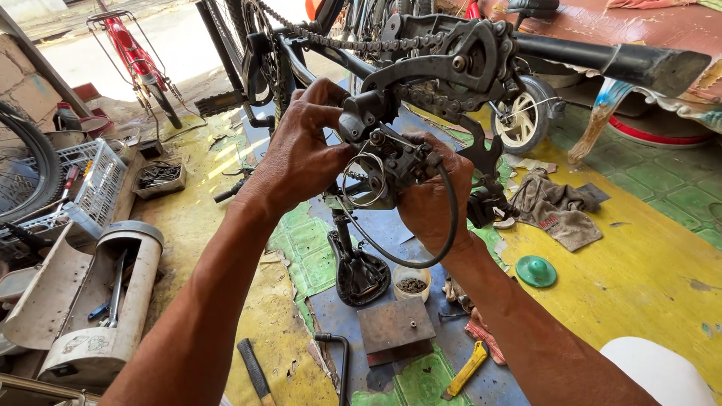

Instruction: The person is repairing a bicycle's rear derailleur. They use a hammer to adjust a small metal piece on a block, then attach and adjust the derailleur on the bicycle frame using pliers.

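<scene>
Between both hands: rear derailleur [391,162], below the chain [421,41].
Left hand [301,154]: fingers closed on its upper body.
Right hand [432,199]: fingers wrapped around its lower part, beside the cable [444,240].

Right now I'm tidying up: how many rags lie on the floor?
2. A grey rag lies on the yellow floor at right; a red-striped one sits near the yellow-handled tool, partly behind the right forearm. Others may be hidden.
</scene>
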